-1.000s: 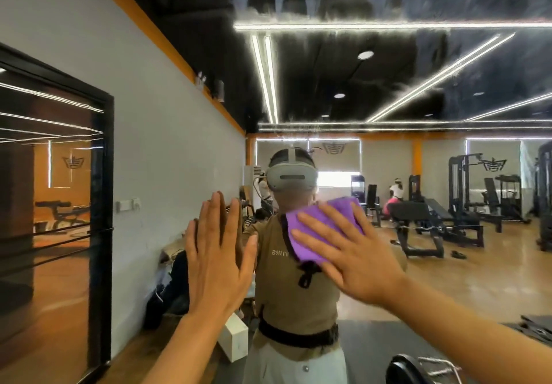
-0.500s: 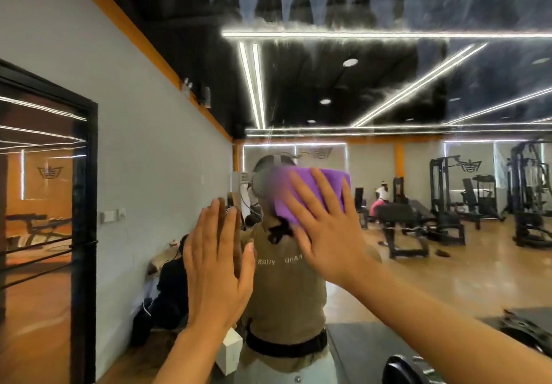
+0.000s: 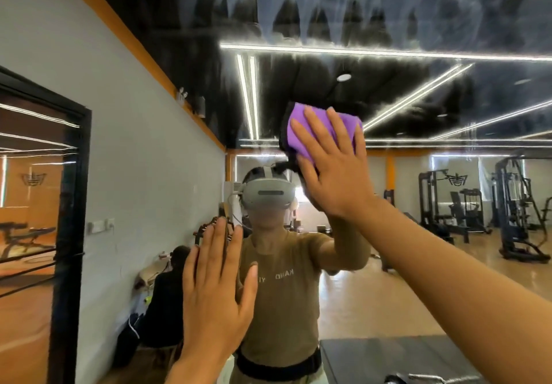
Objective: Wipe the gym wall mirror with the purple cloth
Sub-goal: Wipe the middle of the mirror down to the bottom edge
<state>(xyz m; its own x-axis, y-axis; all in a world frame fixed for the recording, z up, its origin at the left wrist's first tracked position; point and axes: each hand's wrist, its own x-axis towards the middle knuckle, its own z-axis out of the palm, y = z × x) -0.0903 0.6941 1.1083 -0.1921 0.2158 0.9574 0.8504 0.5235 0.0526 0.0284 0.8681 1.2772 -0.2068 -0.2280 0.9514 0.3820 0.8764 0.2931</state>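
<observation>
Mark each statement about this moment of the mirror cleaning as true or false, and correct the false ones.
1. The right hand presses the purple cloth flat against the mirror. True.
2. The left hand grips a spray bottle. False: it holds nothing, its fingers straight and its palm toward the glass.
3. The cloth sits higher than the left hand. True.
4. The upper part of the mirror is spotless. False: pale streaks and drip-shaped marks show across it.
5. The cloth is bunched inside a closed fist. False: straight, spread fingers lie over it.
</observation>
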